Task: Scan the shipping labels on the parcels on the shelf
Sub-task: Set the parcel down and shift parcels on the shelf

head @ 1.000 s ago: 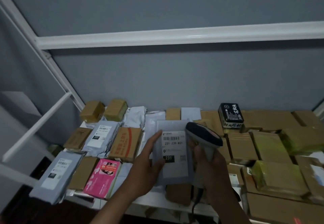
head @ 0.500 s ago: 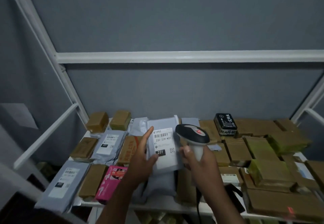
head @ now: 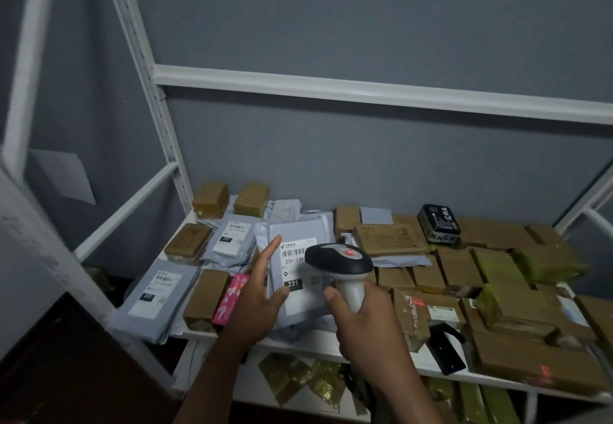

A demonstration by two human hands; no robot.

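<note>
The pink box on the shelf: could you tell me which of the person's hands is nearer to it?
Left. The left hand grips a grey parcel just right of the pink box; the right hand holds the scanner farther right, beyond that parcel.

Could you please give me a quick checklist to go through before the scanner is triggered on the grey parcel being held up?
1. Scanner gripped firmly by the right hand: ok.
2. Grey parcel held by the left hand, label facing the camera: ok.
3. Barcode unobstructed: not ok; the scanner head covers the right part of the label in this view.
4. Scanner window aimed at the barcode: cannot tell; the window faces away.
5. Beam on the label: not ok; a red glow falls on a brown box at lower right.
</note>
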